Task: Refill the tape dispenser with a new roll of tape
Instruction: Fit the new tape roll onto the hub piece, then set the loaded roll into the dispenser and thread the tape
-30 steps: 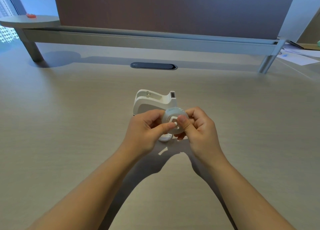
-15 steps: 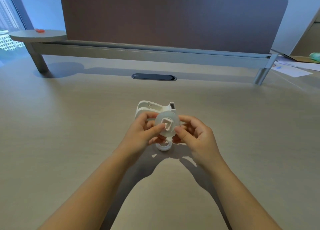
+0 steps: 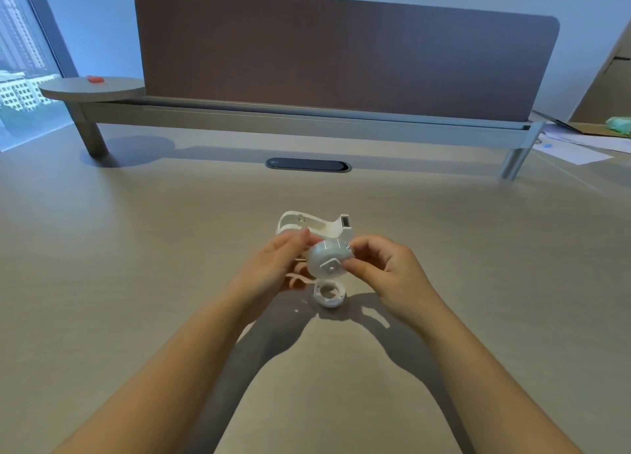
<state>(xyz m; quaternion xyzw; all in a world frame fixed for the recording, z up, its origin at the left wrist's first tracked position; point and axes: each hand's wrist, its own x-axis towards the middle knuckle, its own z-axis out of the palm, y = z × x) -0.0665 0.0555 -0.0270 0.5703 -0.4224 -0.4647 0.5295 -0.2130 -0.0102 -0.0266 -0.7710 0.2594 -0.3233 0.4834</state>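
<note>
Pinching tape roll (image 3: 328, 259) between right fingers (image 3: 355, 266), left hand (image 3: 273, 266) beside

An office: desk (image 3: 136, 248) with privacy screen (image 3: 341, 61), cable port (image 3: 308, 164), papers (image 3: 573, 149).

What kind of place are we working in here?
Most likely an office workstation: a wide desk with a privacy screen along its back, a cable port set into the top, papers at far right, and high-rise buildings through the window.

One tape dispenser (image 3: 316, 224), one tape roll (image 3: 328, 260), one white ring (image 3: 329, 294), two hands (image 3: 273, 266)
</note>
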